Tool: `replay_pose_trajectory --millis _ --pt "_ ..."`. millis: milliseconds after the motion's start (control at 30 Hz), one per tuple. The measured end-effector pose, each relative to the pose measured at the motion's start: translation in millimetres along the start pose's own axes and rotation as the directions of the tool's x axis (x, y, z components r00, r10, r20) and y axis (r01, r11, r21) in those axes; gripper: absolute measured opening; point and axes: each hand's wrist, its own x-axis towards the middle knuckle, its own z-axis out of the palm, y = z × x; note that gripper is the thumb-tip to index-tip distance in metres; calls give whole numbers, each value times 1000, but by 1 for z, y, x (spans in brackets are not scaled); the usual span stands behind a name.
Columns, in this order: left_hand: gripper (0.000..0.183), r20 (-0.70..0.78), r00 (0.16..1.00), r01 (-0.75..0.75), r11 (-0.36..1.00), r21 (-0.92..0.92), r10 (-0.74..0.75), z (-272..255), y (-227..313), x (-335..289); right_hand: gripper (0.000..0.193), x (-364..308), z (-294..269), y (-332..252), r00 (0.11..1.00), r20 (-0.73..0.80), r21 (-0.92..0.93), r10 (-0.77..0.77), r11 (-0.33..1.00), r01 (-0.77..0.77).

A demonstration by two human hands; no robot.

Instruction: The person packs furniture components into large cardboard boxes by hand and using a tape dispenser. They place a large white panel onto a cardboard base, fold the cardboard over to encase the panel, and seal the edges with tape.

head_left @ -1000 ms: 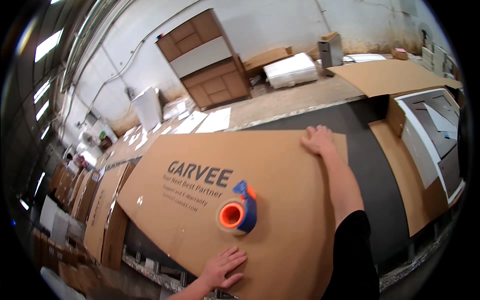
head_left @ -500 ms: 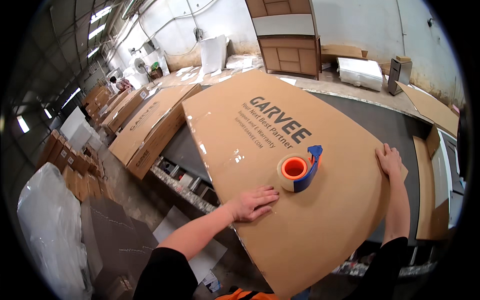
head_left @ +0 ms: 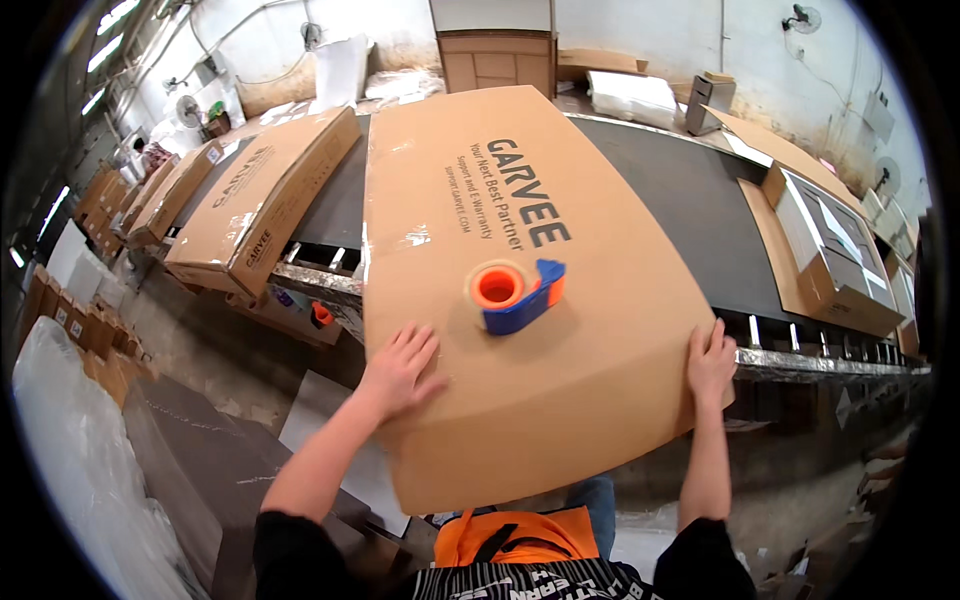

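A large, flat brown cardboard carton [head_left: 600, 350] with dark print lies across the conveyor, its near end jutting out toward me. My left hand [head_left: 402, 372] rests on its top close to the left edge, fingers spread and nothing held. At the right edge, my right hand [head_left: 711, 362] lies against the carton, fingers stretched over the rim; its thumb is hard to see. Between the hands, a little farther off, a blue and orange tape dispenser [head_left: 515, 296] with a roll of tape sits on the carton. Clear tape covers part of the left edge.
Another taped carton [head_left: 262, 190] lies left along the dark conveyor belt [head_left: 690, 215], with more beyond it. An open carton [head_left: 825, 250] with grey and white panels stands right. Plastic-wrapped sheets [head_left: 75, 450] and a dark grey box [head_left: 205, 470] are on the floor, lower left.
The carton has turned so that it points more straight away from me, and the tape dispenser has moved with it. Both hands remain on it. My view has swung to the right.
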Motion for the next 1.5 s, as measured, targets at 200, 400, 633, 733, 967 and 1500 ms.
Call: replay_pose_trajectory --millis 200,400,633,733,967,1500 --pt "114 308 928 226 974 -19 -209 -49 73 -60 58 -104 -50 -39 991 -82 183 109 979 -93" --pt "82 14 955 279 915 291 -296 -1 98 -47 82 -115 -13 -44 981 -182 429 73 903 12" --pt "66 -22 990 144 971 190 -142 -6 76 -69 87 -134 54 -61 873 -54 926 484 352 -138" --pt "77 -76 988 147 977 157 -136 10 49 -54 86 -100 43 -92 912 -211 803 352 595 -44" --pt "72 -62 980 197 942 270 -187 24 -40 12 72 -44 65 -140 968 -201 820 148 566 83" --pt "101 428 900 -27 992 -127 79 -16 11 120 50 13 -24 -154 223 975 177 -20 -546 -819"
